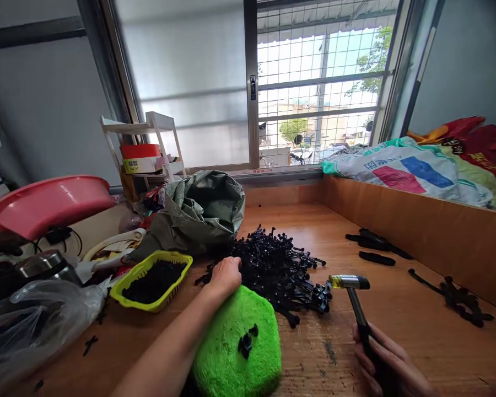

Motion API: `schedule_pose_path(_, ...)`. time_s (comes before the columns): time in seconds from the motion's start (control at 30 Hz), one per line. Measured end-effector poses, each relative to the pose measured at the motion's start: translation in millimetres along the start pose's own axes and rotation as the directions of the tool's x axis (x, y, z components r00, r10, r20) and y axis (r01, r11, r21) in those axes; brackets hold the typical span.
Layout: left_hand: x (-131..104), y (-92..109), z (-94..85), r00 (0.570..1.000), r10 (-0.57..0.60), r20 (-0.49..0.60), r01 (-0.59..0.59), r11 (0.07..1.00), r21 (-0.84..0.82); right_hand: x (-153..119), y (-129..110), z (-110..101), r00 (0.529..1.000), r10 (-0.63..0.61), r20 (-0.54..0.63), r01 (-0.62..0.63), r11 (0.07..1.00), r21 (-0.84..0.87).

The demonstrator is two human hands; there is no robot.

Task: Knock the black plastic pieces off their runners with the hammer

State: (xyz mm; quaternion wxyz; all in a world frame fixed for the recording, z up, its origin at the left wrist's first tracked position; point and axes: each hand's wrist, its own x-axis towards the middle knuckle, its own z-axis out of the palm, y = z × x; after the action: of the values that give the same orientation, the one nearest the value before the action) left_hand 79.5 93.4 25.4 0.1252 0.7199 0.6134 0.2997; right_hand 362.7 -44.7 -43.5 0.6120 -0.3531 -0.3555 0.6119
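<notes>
My left hand (227,274) rests at the near left edge of a heap of small black plastic parts (273,262). Its fingers are curled down; what they hold, if anything, is hidden. Wrapped in my right hand (384,355) is the handle of a small mallet (351,282), raised over the table with a yellow face to the left and a black one to the right. Below my left wrist lies a bright green fluffy pad (235,325), with a small black plastic piece (245,344) on top.
Left of the heap sit a yellow basket (122,295) of black bits and an open grey-green sack (161,234). Black strips (376,258) lie by the wooden side board (417,226). A clear plastic bag (53,314) and pink basin (53,204) crowd the left.
</notes>
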Motion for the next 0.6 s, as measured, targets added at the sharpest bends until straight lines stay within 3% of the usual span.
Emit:
schedule_pose_path(0.17,-13,-17,-13.1,0.999,0.006,-0.053,-0.009,0.998,-0.061,1,-1,-2,0.999,0.0,0.044,-0.001,1.0,0.02)
schedule_pose_path(0.33,-41,-47,-31.6,0.987,-0.01,-0.159,-0.032,0.965,-0.262,-1,-5,3,0.999,-0.002,0.041,0.001,1.0,0.022)
schedule_pose_path(0.47,-61,-70,-47.3,0.961,-0.139,-0.238,0.023,0.9,-0.436,-2,-6,3,1.0,0.013,0.024,-0.013,1.0,0.018)
schedule_pose_path(0.6,-79,-77,-59.6,0.933,-0.265,-0.243,0.07,0.795,-0.602,-1,-3,4,0.997,0.048,-0.054,-0.045,0.998,0.048)
